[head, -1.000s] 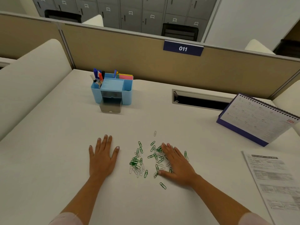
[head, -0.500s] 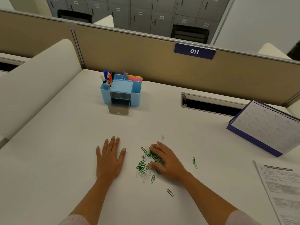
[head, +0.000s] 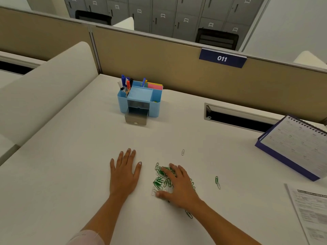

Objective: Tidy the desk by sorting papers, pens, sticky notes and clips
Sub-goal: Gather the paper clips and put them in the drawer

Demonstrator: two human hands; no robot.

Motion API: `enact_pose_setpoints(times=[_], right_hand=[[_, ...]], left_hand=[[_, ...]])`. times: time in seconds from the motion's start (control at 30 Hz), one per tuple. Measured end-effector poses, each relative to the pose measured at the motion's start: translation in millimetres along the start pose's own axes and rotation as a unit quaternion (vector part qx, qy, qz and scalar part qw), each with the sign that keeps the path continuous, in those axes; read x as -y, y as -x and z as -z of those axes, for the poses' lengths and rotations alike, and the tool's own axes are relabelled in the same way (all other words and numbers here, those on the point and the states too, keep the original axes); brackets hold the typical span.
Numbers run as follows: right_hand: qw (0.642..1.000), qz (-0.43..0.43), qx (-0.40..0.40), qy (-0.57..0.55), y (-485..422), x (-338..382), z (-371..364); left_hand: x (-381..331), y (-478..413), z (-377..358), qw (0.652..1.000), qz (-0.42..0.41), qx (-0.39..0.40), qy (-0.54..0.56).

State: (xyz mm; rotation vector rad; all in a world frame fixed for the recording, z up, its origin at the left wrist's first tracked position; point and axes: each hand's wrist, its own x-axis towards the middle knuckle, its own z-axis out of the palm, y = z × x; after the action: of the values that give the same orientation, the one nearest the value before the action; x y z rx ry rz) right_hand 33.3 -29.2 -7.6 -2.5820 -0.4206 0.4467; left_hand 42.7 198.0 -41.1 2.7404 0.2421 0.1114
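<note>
1. we see the left hand [head: 123,175] flat on the desk [head: 70,174], palm down, fingers straight, holding nothing, toward the front edge.
2. the right hand [head: 178,188] lies just beside it, fingers spread and lightly bent over a heap of paper clips [head: 160,181]; it covers them and grasps none.
3. away from the heap lie a white clip [head: 183,152] toward the back edge, two clips [head: 217,182] toward the right edge, and a green clip [head: 189,214] beside the right forearm.
4. the blue organizer [head: 155,103] stands near the back edge with pens [head: 126,84] and sticky notes [head: 155,85] inside, its drawer [head: 135,118] pulled out.
5. a printed paper [head: 311,214] lies at the right front corner, a calendar [head: 297,144] behind it.
</note>
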Motion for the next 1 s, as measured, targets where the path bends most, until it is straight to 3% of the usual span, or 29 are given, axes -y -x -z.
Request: enact_pose_setpoints(times=[0.13, 0.3, 0.83, 1.0], right_hand=[[0.997, 0.023, -0.073, -0.024, -3.5, 7.9, -8.3], [0.994, 0.063, -0.087, -0.011, -7.5, 8.3, -4.1], [0.996, -0.031, 0.056, -0.057, -35.8, 27.8, 21.8], [0.98, -0.08, 0.11, -0.145, -47.0, 22.9, 43.4]], left_hand=[[-0.8, 1.3, 0.8, 1.0, 0.0, 0.003, 0.002], [0.1, 0.6, -0.2, 1.0, -0.001, 0.001, -0.002], [5.2, -15.7, 0.6, 1.0, 0.0, -0.011, 0.007], [6.1, -23.6, 0.1, 1.0, 0.005, -0.014, 0.011]])
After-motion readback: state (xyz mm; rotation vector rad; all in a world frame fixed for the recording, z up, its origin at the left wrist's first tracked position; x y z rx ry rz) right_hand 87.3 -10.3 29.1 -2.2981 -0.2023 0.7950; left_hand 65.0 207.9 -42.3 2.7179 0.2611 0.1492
